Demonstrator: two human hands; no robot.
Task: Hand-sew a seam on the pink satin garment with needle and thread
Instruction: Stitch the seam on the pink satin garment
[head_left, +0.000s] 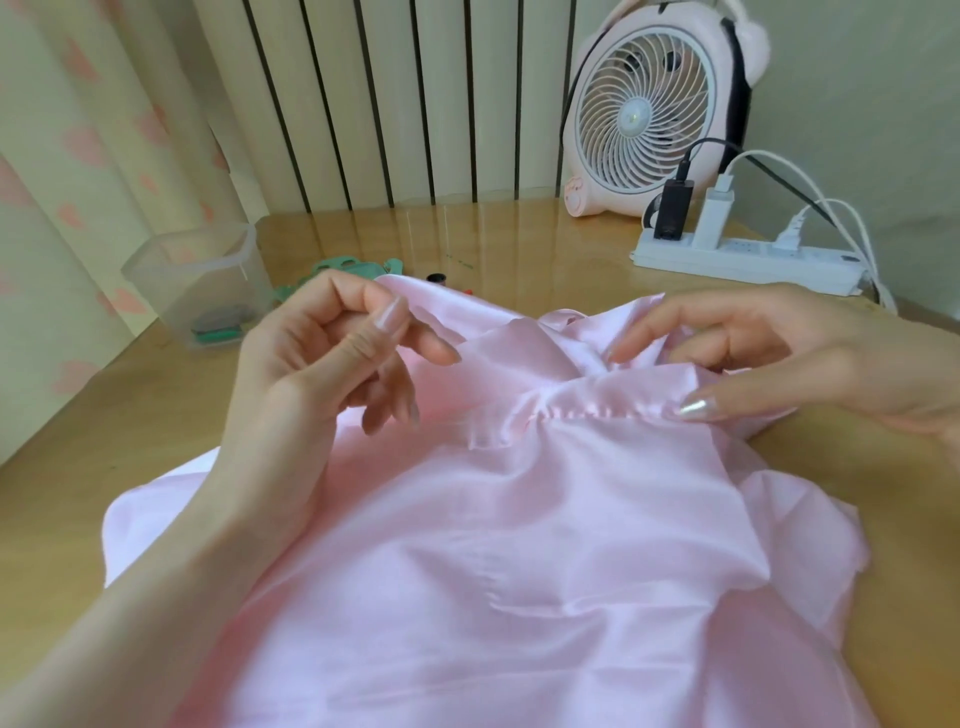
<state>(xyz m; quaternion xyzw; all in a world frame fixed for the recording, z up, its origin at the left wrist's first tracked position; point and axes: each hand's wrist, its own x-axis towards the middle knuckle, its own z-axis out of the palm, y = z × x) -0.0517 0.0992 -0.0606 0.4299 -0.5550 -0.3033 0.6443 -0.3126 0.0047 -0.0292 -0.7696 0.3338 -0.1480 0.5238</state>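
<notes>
The pink satin garment (519, 545) is lying spread across the near middle of the wooden bench (93, 415), its far part bunching up between the two hands. A puckered seam (587, 410) is running left to right across the raised fold.

The right hand (779, 358) is gripping that fold at its right end: the thumb (696, 408) is pressing down on the near side of the seam while the other fingers are curling over the cloth on the far side.

The left hand (332, 353) is hovering just left of the fold, over the garment's left edge. Its fingers are curling inward and the thumb is lying against the forefinger as in a pinch. No needle or thread is showing clearly there, so I cannot tell whether it is holding anything.

At the far left of the bench a clear plastic container (202, 280) is standing, with green pieces (343, 270) lying just right of it. At the far right a pink fan (649, 109) is standing behind a white power strip (743, 260) with plugs in it.
</notes>
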